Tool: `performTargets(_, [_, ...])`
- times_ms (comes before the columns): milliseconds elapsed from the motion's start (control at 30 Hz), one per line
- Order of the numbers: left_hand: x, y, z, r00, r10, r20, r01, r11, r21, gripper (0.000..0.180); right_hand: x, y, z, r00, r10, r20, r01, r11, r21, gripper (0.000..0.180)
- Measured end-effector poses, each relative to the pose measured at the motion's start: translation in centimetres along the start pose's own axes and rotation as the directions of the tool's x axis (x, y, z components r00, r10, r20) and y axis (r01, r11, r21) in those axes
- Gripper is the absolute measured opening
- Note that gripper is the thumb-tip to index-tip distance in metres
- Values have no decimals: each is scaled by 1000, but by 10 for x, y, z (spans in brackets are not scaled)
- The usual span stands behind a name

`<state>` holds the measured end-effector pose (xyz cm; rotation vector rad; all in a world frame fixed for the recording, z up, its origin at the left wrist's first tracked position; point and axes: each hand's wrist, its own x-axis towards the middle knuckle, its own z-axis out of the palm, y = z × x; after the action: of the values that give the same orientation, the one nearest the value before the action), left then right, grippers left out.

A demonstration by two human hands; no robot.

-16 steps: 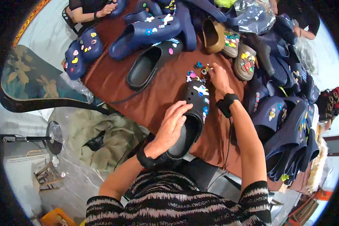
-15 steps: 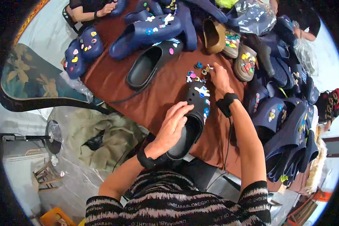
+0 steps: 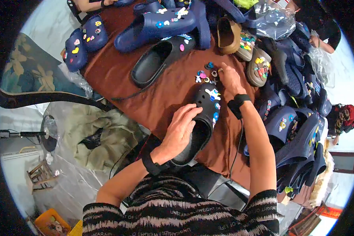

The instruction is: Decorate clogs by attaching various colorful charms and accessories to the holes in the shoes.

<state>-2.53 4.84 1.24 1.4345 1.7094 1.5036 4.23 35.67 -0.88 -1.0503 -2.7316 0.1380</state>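
The black clog (image 3: 205,106) stays under the left fingers (image 3: 184,114). The right fingers (image 3: 226,73) no longer show a white charm; grips unclear.

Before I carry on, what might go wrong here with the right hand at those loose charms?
The right hand might scatter the charms, which lie loose just past the toe of the clog. The cable running down from the right wristband could snag if that arm swings away. The clog's heel seems to overhang the edge of the cloth, so it may tip if the left hand lifts off.
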Motion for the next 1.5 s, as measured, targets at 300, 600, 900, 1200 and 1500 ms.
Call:
performTargets(300, [-4,0,1,999,-31,-34,31,1000,0,39,6,1,-9,993,-56,106,65,994,-87,34])
performTargets(600, [-6,-4,1,998,-25,-58,26,1000,15,39,-28,-33,-76,932,-165,324,-124,693,710,27])
performTargets(900, [-3,-1,4,999,0,-53,1,1000,8,39,-67,-71,-78,906,-214,364,-20,840,543,22])
performTargets(1200, [-3,-2,5,998,-3,-56,3,1000,11,39,-56,-81,-92,925,-195,326,122,965,231,30])
performTargets(1500, [-4,-3,4,999,-22,-34,23,999,26,39,-29,-75,-94,766,-63,640,52,998,35,60])
